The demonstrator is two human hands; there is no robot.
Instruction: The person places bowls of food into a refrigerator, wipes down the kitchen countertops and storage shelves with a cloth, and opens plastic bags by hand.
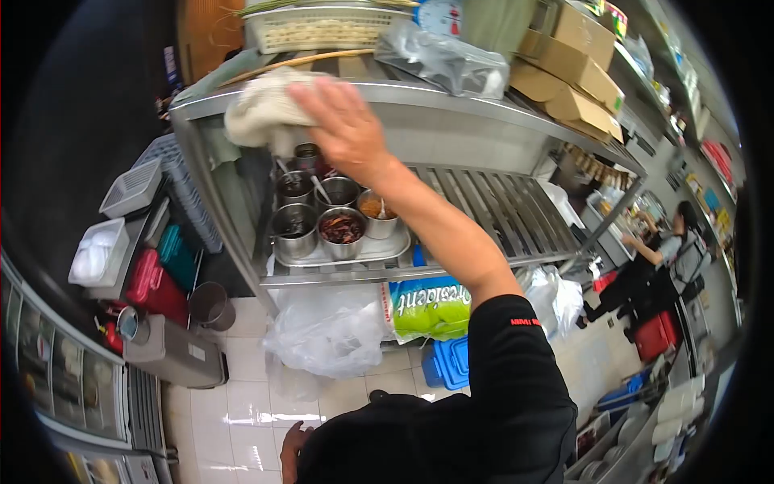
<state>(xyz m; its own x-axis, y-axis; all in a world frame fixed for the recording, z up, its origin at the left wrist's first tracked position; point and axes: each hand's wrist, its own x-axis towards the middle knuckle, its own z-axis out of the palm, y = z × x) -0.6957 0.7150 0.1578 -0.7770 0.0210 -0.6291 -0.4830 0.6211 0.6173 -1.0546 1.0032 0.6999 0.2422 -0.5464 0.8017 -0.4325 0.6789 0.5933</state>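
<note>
My right hand (343, 129) reaches up to the front left of the steel rack's upper shelf (427, 95), its fingers stretched out over a cream cloth (270, 109). The cloth lies bunched under and beside the fingertips; whether it is gripped is unclear. Below, on the middle shelf, metal pots stand on a tray (347, 260), one with dark red dried pieces (342, 227), another with orange contents (376, 207). My left hand (296, 440) hangs low beside my body, away from the rack, its fingers partly in view and slightly apart, with nothing seen in it.
A cream basket (326, 34), a plastic bag (443, 60) and cardboard boxes (568, 73) sit on the upper shelf. Under the rack are bags and a blue container (447, 363). A grey bin (173, 355) stands at left. Another person (673, 242) is far right.
</note>
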